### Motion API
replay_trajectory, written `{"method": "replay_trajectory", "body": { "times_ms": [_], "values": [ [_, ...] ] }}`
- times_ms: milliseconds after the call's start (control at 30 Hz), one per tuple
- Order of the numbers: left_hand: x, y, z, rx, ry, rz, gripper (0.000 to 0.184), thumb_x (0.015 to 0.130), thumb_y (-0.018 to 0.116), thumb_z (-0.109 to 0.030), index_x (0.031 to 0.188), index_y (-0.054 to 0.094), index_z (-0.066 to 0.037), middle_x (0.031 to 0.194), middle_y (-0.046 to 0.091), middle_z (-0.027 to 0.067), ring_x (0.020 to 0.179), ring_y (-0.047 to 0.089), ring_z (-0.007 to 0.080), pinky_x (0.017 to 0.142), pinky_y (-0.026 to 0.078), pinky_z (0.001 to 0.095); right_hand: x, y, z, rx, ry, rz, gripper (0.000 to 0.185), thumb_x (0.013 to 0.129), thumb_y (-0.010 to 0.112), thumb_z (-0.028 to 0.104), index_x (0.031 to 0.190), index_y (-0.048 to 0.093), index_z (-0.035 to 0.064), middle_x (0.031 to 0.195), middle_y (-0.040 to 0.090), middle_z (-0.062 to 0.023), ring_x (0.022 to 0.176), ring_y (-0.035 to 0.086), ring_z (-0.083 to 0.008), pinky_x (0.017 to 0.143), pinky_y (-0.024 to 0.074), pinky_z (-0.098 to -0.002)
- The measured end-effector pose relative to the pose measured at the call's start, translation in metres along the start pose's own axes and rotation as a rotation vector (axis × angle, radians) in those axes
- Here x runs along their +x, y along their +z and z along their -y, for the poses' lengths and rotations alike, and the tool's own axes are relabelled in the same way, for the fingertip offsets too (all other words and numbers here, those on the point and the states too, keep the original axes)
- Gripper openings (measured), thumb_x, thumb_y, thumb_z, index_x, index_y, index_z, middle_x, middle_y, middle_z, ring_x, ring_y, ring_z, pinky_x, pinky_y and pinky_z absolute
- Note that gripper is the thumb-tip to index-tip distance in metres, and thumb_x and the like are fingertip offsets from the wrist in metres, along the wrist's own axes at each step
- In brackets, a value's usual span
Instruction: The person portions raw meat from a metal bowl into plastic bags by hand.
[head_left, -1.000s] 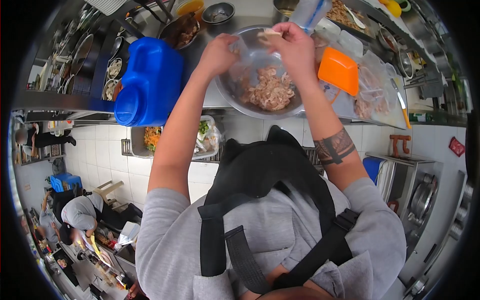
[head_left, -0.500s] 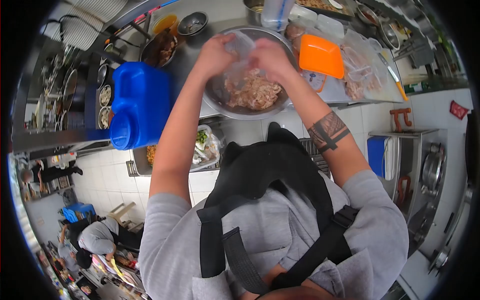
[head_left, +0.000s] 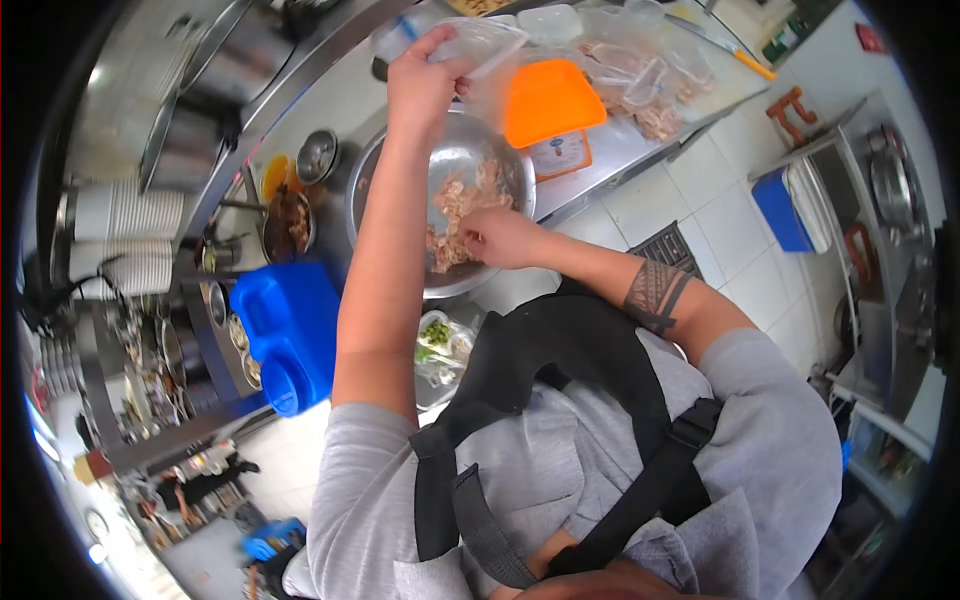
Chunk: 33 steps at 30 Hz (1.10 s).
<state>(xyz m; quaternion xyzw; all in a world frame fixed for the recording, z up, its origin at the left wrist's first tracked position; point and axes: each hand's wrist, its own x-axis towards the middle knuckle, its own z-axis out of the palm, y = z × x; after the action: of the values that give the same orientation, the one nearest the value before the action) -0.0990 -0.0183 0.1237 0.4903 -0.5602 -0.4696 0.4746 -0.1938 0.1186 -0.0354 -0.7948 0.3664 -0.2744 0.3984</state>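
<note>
My left hand point(head_left: 422, 85) is raised above the far side of a steel mixing bowl point(head_left: 360, 190), its fingers closed on a clear plastic bag point(head_left: 490, 42). The bag hangs out to the right, thin and crumpled. Inside the bowl lies a heap of pale raw meat pieces point(head_left: 462, 205). My right hand point(head_left: 500, 240) is low over the bowl's near side, with curled fingers in the meat; the fingertips are partly hidden. Just right of the bowl sits an orange tray point(head_left: 553, 103) on a scale point(head_left: 562, 155).
Bags of meat point(head_left: 655, 110) lie on the counter at right, near a yellow-handled knife point(head_left: 755, 65). A blue jug point(head_left: 290, 330) stands left. Small steel bowls point(head_left: 318, 155) are behind it. Below the counter edge is a container of chopped greens point(head_left: 435, 340).
Both hands were together at the bag over the bowl. My left hand has lifted the bag up and away, while my right hand has dropped to the meat. The view has rotated.
</note>
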Motion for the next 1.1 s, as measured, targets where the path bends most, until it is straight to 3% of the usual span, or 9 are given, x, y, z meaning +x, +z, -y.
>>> {"method": "replay_trajectory", "body": {
  "times_ms": [200,267,500,700,800,933,1000,1067,1100],
  "values": [
    [0.025,0.045,0.043,0.007,-0.126,0.107,0.056,0.080,0.069,0.006,0.135,0.057,0.008,0.119,0.067,0.0137,0.064,0.061,0.0137,0.057,0.048,0.0268,-0.004,-0.006,-0.001,-0.071,0.043,0.203,0.014,0.086,0.057,0.017,0.086,0.065,0.0045,0.087,0.068,-0.0171,0.086,0.066,-0.0386,0.076,0.0512,-0.0499],
    [0.023,0.054,0.055,-0.004,-0.095,0.080,0.062,0.076,0.071,0.004,0.135,0.057,0.010,0.085,0.069,0.0112,0.058,0.060,0.0133,0.055,0.048,0.0273,-0.005,-0.008,-0.001,-0.069,0.051,0.219,0.015,0.086,0.057,0.017,0.087,0.066,0.0048,0.088,0.068,-0.0175,0.086,0.066,-0.0390,0.076,0.0513,-0.0502],
    [0.022,0.061,0.059,0.139,-0.042,0.077,0.059,0.077,0.073,-0.008,0.132,0.061,0.007,0.095,0.069,0.0156,0.060,0.064,0.0153,0.054,0.050,0.0271,-0.006,-0.001,-0.009,-0.068,-0.039,0.162,0.011,0.080,0.058,0.012,0.078,0.063,0.0026,0.082,0.066,-0.0186,0.080,0.064,-0.0397,0.071,0.0491,-0.0508],
    [0.018,0.052,0.067,0.511,0.073,0.046,0.036,0.082,0.072,-0.026,0.112,0.077,-0.007,0.123,0.061,0.0269,0.109,0.066,0.0357,0.093,0.053,0.0395,-0.005,-0.010,-0.004,-0.113,-0.062,0.206,0.014,0.080,0.057,0.014,0.082,0.066,0.0032,0.086,0.068,-0.0171,0.085,0.065,-0.0388,0.073,0.0508,-0.0501],
    [0.014,0.045,0.067,0.574,0.127,0.022,0.035,0.083,0.072,-0.029,0.110,0.077,-0.007,0.118,0.062,0.0273,0.122,0.057,0.0399,0.106,0.044,0.0420,-0.005,-0.037,0.015,-0.137,0.003,0.210,0.016,0.080,0.058,0.014,0.086,0.068,0.0036,0.089,0.068,-0.0168,0.088,0.066,-0.0385,0.075,0.0518,-0.0498],
    [0.018,0.028,0.063,0.573,0.134,0.079,0.036,0.081,0.073,-0.027,0.111,0.076,-0.006,0.120,0.064,0.0222,0.106,0.064,0.0320,0.094,0.050,0.0378,0.010,-0.059,0.004,-0.105,-0.058,-0.103,0.022,0.080,0.059,0.008,0.099,0.070,0.0035,0.087,0.070,-0.0207,0.087,0.068,-0.0421,0.077,0.0541,-0.0518],
    [0.016,0.018,0.059,0.575,0.093,0.138,0.037,0.081,0.073,-0.025,0.112,0.076,-0.005,0.121,0.065,0.0203,0.101,0.064,0.0291,0.091,0.051,0.0363,0.025,-0.052,0.005,-0.160,-0.097,-0.063,0.016,0.080,0.061,0.007,0.092,0.071,0.0048,0.090,0.071,-0.0192,0.091,0.069,-0.0398,0.077,0.0552,-0.0510],
    [0.020,0.016,0.059,0.594,0.185,0.160,0.045,0.078,0.075,-0.017,0.120,0.072,-0.002,0.122,0.066,0.0105,0.078,0.065,0.0139,0.066,0.053,0.0291,0.042,-0.033,0.007,-0.423,0.135,0.316,0.024,0.081,0.066,0.010,0.103,0.075,0.0080,0.107,0.069,-0.0187,0.101,0.069,-0.0363,0.084,0.0551,-0.0475],
    [0.020,0.018,0.057,0.589,0.189,0.148,0.045,0.078,0.075,-0.017,0.120,0.072,-0.002,0.122,0.066,0.0105,0.078,0.065,0.0139,0.066,0.053,0.0291,0.047,-0.014,-0.005,-0.557,0.119,0.394,0.031,0.080,0.071,0.014,0.110,0.076,0.0102,0.118,0.067,-0.0196,0.105,0.069,-0.0345,0.088,0.0559,-0.0459]
  ]
}}
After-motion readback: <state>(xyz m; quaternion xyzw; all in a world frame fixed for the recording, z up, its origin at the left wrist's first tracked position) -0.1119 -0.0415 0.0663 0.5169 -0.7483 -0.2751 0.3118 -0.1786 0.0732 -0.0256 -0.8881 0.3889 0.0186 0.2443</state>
